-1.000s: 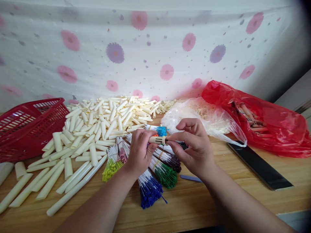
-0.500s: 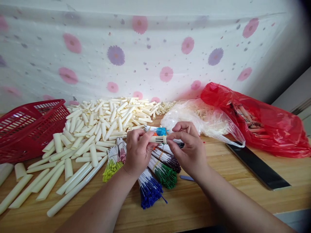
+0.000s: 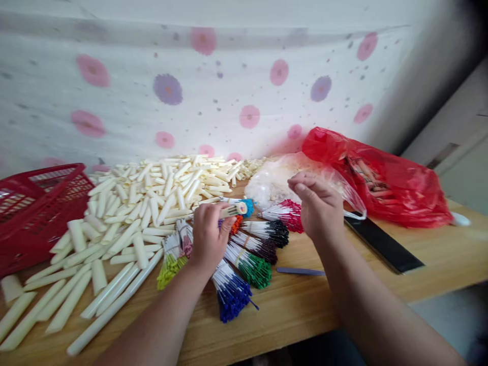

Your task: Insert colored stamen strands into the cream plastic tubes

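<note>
My left hand is closed around a short cream tube with dark markings along its side. The tube's round end faces right and shows small coloured spots. Raised to the right, apart from the tube, my right hand has its fingers pressed together; whatever they hold, if anything, is hidden. Beneath and between the hands lie bundles of thin white sticks with coloured ends: blue, green, black, crimson and yellow-green among them.
Many loose cream tubes are heaped at the left beside a red plastic basket. A clear plastic bag and a red bag with marked tubes inside lie at the right. A black flat slab and a purple strip rest nearby.
My right hand has come away from the tube's end and moved right, its fingers drawing together. The left hand still holds the tube, its end now turned more toward me. The view has shifted right.
</note>
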Tool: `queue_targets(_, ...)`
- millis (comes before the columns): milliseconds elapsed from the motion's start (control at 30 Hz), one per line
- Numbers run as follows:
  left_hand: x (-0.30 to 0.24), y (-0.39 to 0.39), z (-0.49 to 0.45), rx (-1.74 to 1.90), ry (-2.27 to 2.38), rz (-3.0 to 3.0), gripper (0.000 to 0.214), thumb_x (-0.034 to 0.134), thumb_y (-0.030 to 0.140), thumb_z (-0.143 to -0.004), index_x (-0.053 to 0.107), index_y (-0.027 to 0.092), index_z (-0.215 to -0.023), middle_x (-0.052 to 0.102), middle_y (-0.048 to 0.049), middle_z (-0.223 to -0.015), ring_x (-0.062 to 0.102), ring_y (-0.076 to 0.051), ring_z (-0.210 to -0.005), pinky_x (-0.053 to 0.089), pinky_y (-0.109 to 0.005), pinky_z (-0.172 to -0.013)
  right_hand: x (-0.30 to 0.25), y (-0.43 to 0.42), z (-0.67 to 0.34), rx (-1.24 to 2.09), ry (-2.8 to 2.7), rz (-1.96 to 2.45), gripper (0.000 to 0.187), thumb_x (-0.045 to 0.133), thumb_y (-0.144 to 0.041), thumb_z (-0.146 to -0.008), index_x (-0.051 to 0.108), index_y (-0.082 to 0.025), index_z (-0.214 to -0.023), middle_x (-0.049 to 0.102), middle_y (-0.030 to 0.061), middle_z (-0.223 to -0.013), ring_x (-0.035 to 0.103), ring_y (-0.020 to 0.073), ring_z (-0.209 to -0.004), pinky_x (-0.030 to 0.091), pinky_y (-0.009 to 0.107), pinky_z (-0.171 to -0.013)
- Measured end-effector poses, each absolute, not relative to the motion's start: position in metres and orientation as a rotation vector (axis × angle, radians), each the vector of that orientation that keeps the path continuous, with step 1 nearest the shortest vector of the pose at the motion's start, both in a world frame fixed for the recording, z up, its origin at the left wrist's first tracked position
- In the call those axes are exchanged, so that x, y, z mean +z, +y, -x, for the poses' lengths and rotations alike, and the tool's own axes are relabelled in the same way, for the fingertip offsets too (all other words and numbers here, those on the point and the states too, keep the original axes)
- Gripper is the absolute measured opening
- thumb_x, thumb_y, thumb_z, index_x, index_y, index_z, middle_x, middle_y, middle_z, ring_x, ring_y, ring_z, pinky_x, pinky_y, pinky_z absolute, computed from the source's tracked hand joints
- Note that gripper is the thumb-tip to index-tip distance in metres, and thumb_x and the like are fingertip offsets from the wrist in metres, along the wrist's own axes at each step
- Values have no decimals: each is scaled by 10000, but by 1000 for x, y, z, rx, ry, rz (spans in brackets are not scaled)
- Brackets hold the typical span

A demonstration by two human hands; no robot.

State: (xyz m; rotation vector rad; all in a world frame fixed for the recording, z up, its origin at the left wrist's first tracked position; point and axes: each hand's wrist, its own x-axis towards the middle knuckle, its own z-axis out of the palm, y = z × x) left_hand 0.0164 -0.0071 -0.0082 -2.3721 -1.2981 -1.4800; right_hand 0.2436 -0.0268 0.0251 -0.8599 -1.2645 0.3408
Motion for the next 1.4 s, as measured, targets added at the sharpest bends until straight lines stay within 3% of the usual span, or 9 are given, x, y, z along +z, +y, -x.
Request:
queue_targets(167,-11,-4,-24,-1487,-1573,2624,87,556,219,-791,629,180,-815,660,-7,-784,594,-159,-728,437,-250,-680,9,-24,-306,73,-1907,1398,131,573,-184,-822,691,-176,-764,649,55,-823,598,174,-797,473,328,-765)
queue_targets(333,-13,-7,-29,-1369,-1690,2726,133,503,159,-736,627,167,-690,642,10,-649,566,-137,-619,396,-230,-593,-13,-24,-304,-112,-2173,1635,175,553,-267,-872,677,-172,-950,662,95,-935,574,215,-885,445,334,-801)
queue_targets(433,-11,-8,-28,-1414,-1659,2711,143,499,187,-745,632,165,-695,653,3,-671,574,-139,-637,402,-229,-605,-16,-20,-293,-209,-2279,1695,222,514,-353,-905,669,-195,-917,653,70,-917,562,199,-865,435,305,-790)
queue_targets(833,-17,-6,-26,-1420,-1490,2746,146,498,131,-715,638,171,-727,672,-7,-727,612,-149,-706,420,-235,-648,-28,-7,-276,-285,-2287,1683,185,494,-249,-909,671,-214,-949,644,68,-937,528,216,-932,408,310,-833)
queue_targets(1067,-16,-6,-26,-1364,-1477,2757,155,489,115,-717,631,177,-714,656,2,-697,592,-145,-665,406,-241,-624,-29,-4,-271,-245,-2294,1708,263,441,-250,-937,672,-194,-824,636,91,-903,537,222,-921,408,303,-797)
queue_targets(1233,-16,-6,-26,-1344,-1479,2761,159,481,112,-718,623,182,-704,653,2,-698,588,-150,-670,408,-247,-624,-35,0,-269,-181,-2137,1779,208,415,-199,-937,614,-143,-918,633,117,-958,571,210,-876,416,295,-767)
queue_targets(1400,-16,-5,-25,-1329,-1509,2764,180,479,97,-706,634,186,-724,663,3,-718,597,-149,-690,414,-245,-637,-39,4,-284,-93,-1961,1807,205,374,-181,-941,572,-133,-961,651,79,-853,594,176,-782,429,259,-705)
